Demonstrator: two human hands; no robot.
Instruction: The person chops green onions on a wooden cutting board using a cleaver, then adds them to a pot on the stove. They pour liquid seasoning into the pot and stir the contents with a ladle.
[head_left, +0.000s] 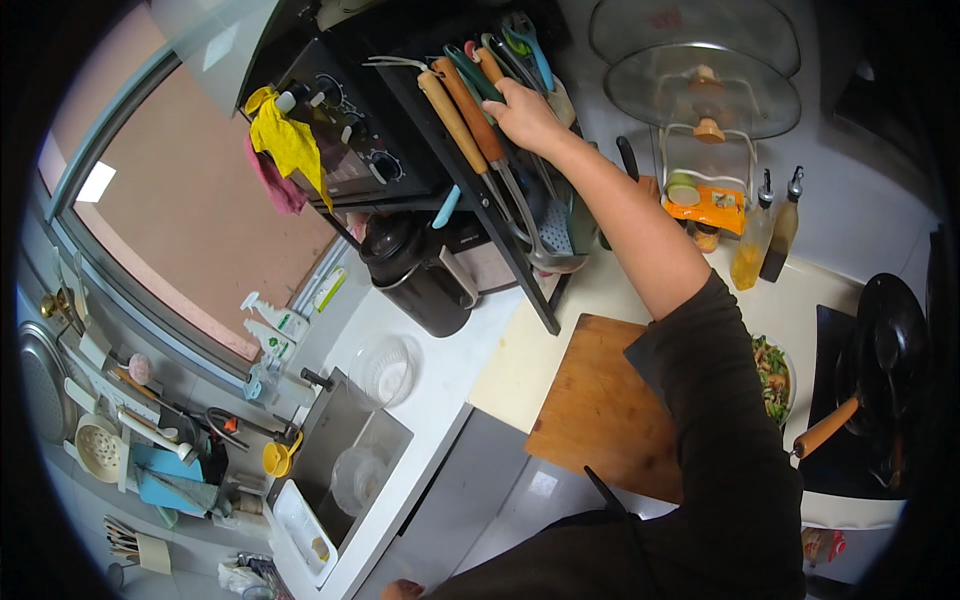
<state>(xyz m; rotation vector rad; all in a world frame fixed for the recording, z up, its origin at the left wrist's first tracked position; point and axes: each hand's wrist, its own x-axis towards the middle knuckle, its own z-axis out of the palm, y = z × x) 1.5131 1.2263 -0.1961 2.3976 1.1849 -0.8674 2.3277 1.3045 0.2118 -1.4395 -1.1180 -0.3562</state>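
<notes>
My right hand (525, 116) reaches up to a row of hanging kitchen utensils, its fingers closed around a dark green utensil handle (471, 71). Beside it hang a brown wooden handle (466, 112) and a lighter wooden handle (452, 120). A metal ladle (556, 262) and a light blue slotted turner (555, 225) hang lower down, by the black rack's post (499, 217). Only a small part of my left hand (403, 589) shows at the bottom edge; its fingers are mostly cut off. A wooden cutting board (607, 405) lies on the counter below my right forearm.
A wok (889, 337) with a wooden-handled pan (825, 427) stands on the hob at right, near a plate of cooked vegetables (772, 375). Oil bottles (752, 240) stand behind. At left are a black kettle (420, 285), a glass bowl (382, 371) and a sink (322, 450).
</notes>
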